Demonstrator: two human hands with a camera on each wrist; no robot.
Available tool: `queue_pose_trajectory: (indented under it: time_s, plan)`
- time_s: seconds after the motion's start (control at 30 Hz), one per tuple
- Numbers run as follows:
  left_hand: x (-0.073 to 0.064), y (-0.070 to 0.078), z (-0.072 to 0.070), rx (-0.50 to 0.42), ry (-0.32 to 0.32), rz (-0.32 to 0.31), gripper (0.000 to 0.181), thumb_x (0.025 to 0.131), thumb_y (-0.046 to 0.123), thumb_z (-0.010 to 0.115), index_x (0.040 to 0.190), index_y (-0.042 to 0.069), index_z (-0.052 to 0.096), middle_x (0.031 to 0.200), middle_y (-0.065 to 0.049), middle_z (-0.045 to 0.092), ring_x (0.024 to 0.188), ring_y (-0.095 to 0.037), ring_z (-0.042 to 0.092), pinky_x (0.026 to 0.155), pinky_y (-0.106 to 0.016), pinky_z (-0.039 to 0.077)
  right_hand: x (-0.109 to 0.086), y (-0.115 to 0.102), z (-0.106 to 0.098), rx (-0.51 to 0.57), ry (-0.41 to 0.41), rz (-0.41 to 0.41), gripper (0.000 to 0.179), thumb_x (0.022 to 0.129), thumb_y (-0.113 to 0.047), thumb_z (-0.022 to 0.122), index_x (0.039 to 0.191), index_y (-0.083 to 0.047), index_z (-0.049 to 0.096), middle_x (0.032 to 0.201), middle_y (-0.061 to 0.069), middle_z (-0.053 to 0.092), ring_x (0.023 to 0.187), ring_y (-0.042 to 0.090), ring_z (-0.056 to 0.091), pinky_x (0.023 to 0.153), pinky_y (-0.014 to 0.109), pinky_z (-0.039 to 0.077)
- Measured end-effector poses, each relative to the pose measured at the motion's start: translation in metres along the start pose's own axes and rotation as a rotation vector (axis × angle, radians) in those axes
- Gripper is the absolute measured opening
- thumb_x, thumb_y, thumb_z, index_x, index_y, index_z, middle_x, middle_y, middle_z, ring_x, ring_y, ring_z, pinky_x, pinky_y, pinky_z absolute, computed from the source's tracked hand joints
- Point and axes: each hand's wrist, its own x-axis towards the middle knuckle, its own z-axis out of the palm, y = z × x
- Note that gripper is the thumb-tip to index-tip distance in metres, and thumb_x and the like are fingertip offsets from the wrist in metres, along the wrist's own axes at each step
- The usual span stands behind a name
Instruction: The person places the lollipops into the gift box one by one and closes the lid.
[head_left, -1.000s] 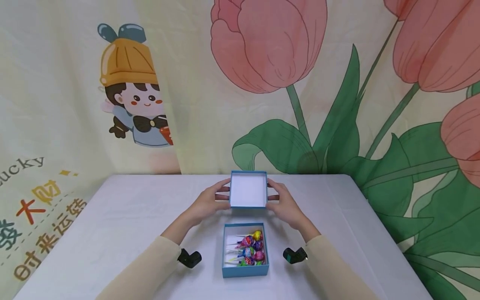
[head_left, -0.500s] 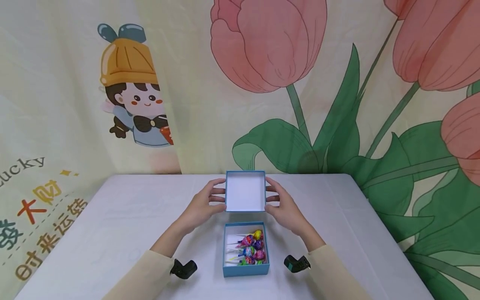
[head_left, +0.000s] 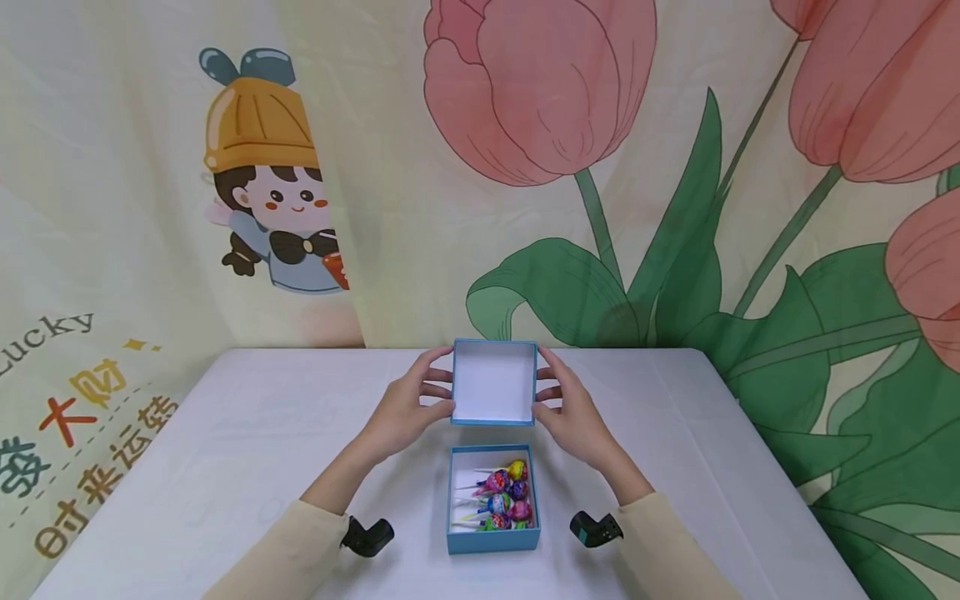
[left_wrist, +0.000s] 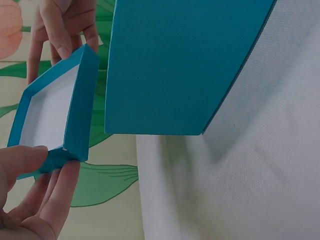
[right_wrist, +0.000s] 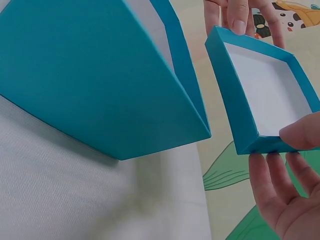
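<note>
My left hand and right hand grip a blue box lid by its two sides. White lines the lid's inside, which faces me; it is held tilted up above the far part of the table. In both wrist views the thumbs lie at the rim and the other fingers reach along the outer side of the lid. Nearer to me stands the open blue box. Several wrapped lollipops lie in it, sticks pointing left. From the wrists, mostly the box's outer wall shows.
A white cloth covers the table. Behind its far edge hangs a backdrop printed with tulips and a cartoon figure. A small black device sits at the left cuff and another black device at the right.
The lid has come slightly nearer and looks a little larger, with both hands still gripping its sides. Both forearms have drawn back a bit. The box of lollipops has stayed in place.
</note>
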Motion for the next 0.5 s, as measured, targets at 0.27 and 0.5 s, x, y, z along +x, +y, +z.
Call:
queue_pose_trajectory:
  time_s: [0.27,0.5]
  plan:
    - [-0.0017,0.0022,-0.0003,0.026,0.009,0.023,0.086,0.098,0.008,0.077,0.166,0.029,0.030,0.132,-0.015,0.068,0.114,-0.031,0.072,0.091,-0.045,0.063,-0.0003,0.0006,-0.0009,-0.043,0.014,-0.028,0.087,0.099,0.000,0.071,0.169,-0.028,0.028,0.137,0.014,0.060,0.107,0.025,0.068,0.089,0.040,0.063]
    - [-0.0026,0.0063,-0.0020,0.072,0.030,0.053,0.088,0.095,0.007,0.079,0.166,0.032,0.032,0.127,-0.012,0.069,0.113,-0.029,0.072,0.089,-0.043,0.063,0.0006,-0.0005,-0.0040,-0.030,0.014,-0.072,0.083,0.099,0.000,0.071,0.167,-0.028,0.031,0.129,0.013,0.062,0.104,0.025,0.067,0.086,0.038,0.063]
